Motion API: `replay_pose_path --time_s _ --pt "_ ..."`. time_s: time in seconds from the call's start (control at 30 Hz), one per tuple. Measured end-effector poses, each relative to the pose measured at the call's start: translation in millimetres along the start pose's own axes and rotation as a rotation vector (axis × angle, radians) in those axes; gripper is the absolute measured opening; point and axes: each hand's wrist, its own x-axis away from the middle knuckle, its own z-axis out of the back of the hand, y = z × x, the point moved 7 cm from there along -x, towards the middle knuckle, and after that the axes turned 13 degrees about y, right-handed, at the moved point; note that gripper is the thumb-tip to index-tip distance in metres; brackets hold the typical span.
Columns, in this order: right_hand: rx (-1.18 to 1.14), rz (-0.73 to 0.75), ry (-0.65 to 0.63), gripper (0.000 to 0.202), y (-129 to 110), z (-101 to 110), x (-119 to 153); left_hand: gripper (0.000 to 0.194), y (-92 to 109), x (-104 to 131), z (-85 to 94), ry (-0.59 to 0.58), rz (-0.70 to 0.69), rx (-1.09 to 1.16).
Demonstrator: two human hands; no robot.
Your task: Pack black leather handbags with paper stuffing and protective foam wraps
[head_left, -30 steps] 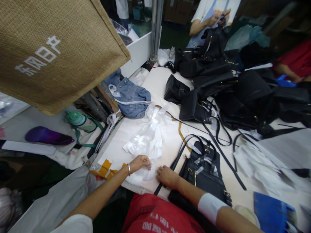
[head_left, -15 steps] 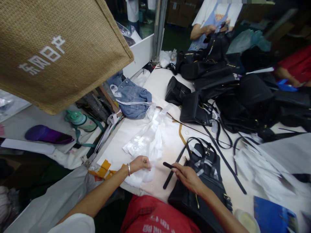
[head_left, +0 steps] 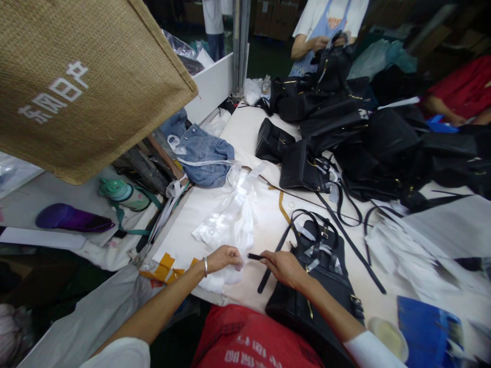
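Observation:
My left hand is closed at the lower edge of the clear plastic wrapping, fingertips pinched together; whatever they grip is too small to make out. Between the fingers of my right hand is the end of a black strap, its tip pointing at my left hand with a small gap between. Under my right forearm lies a black backpack with looped handles and gold-coloured buckles. Another strap hangs from it across the white table.
Many black bags are heaped at the back right. A denim bundle lies back left, below a hanging burlap sheet. A round tub and blue pouch sit at right. A person handles a bag opposite.
My right hand has moved left with the black strap, closer to my left hand, and its back now faces up more. The whole view has shifted slightly.

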Motion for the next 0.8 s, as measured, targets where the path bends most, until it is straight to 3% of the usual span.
replay_pose_path --time_s 0.2,0.37,0.57,0.8 --pt "-0.029 0.039 -0.053 0.038 -3 -1 1 0.035 12 4 -2.8 -0.012 -0.053 -0.074" --pt "-0.133 0.113 -0.164 0.033 -7 -2 -2 0.027 17 4 -7.0 0.029 -0.113 -0.182" --pt "-0.207 0.03 -0.153 0.031 -2 3 -11 0.023 35 9 -12.4 0.073 -0.218 -0.358" --pt "-0.094 0.027 -0.091 0.03 2 6 -7 0.017 31 9 -14.0 0.062 -0.094 -0.212"
